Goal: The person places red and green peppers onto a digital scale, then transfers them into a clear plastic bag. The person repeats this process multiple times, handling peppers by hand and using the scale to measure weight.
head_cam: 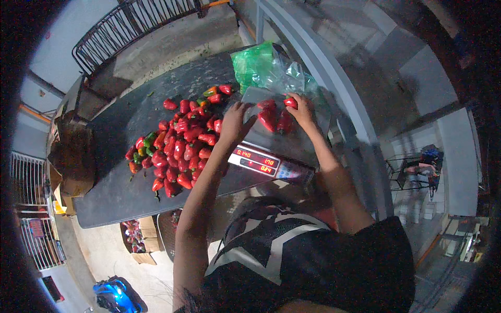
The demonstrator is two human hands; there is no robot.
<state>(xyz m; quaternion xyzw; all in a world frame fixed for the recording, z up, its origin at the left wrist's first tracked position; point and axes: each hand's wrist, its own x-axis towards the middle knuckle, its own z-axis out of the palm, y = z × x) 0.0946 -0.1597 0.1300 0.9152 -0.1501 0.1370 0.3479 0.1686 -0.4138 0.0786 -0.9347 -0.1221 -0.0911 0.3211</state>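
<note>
My right hand (303, 109) grips a small red pepper (290, 102) over the right side of a digital scale's platform (256, 135). Several red peppers (267, 117) rest on the platform between my hands. At its left edge is my left hand (237, 119), fingers spread, with nothing seen in its grasp. The scale's lit red display (256, 159) faces me. Left of the scale, a large heap of mostly red peppers (179, 150), a few green or orange, lies on the dark table (117, 195).
Behind the scale sit green and clear plastic bags (254, 66). An open cardboard box (74, 168) stands at the table's left end. Another box (148, 234) with wrapped red items is on the floor below. A grey metal frame (352, 113) curves along the right.
</note>
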